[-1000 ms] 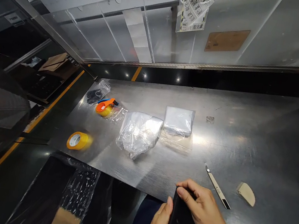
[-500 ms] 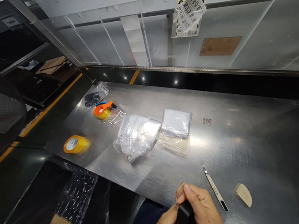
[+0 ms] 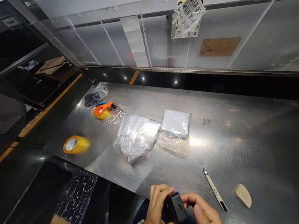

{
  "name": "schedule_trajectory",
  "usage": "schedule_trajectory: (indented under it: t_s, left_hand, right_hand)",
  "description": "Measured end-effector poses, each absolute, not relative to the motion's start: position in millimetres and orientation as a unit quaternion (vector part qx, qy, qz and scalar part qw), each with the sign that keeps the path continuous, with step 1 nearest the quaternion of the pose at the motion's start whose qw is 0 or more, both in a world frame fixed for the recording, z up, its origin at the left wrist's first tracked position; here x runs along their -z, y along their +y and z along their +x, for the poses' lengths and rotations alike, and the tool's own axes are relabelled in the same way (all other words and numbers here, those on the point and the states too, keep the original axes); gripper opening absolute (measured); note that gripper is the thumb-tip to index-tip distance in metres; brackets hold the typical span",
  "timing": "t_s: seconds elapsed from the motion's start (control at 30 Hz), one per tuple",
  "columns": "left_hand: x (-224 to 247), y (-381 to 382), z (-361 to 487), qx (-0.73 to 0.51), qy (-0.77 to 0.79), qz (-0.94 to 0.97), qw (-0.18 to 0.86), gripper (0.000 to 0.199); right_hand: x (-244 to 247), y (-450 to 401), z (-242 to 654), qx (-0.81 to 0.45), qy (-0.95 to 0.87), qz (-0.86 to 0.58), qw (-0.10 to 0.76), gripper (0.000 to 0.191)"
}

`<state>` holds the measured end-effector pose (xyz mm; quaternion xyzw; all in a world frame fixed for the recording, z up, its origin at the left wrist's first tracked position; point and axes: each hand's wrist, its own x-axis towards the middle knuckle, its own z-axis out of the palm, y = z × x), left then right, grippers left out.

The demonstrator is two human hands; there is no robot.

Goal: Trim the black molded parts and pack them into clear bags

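My left hand is wrapped round a small black block-shaped object with rounded edges. A round hole or button shows on its upper face; I cannot tell which. Close on its right side is my right hand, fingers bent towards the object and thumb apart from them. Its fingertips are at the object's edge, and whether they press on it is unclear. Both hands are at the table's front edge. Beyond them on the metal table lie a white-handled craft knife marked A26 and a beige wedge-shaped piece.
A clear plastic bag pile lies mid-table beside a stack of flat clear bags. Further left are an orange tape dispenser, a yellow tape roll and a bag with black contents. A black-lined box stands below the table's front edge.
My left hand has moved up and left, tilting the black object so its face shows. My right hand has loosened from over its top and shifted to its right side.
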<state>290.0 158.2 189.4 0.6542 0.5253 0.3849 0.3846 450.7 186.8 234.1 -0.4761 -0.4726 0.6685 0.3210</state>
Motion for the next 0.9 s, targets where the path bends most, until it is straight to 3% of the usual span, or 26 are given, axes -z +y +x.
schedule_trajectory:
  t_s: [0.1, 0.33, 0.6, 0.9]
  left_hand:
    - [-190.6, 157.1, 291.1, -0.379, 0.533, 0.68, 0.331, 0.057]
    - [-185.4, 151.5, 296.4, -0.395, 0.516, 0.715, 0.258, 0.058]
    - [-185.3, 155.0, 299.0, -0.395, 0.493, 0.712, 0.306, 0.055]
    - [-182.2, 157.4, 295.6, -0.346, 0.599, 0.693, 0.204, 0.061]
  right_hand:
    - [-240.4, 187.2, 446.8, -0.701, -0.483, -0.453, 0.264, 0.029]
    - [-234.7, 190.3, 437.3, -0.703, -0.43, -0.504, 0.259, 0.05]
    - [-242.4, 199.5, 430.4, -0.762, -0.318, -0.496, 0.268, 0.053]
    - [-232.8, 191.2, 444.4, -0.726, -0.439, -0.446, 0.285, 0.03]
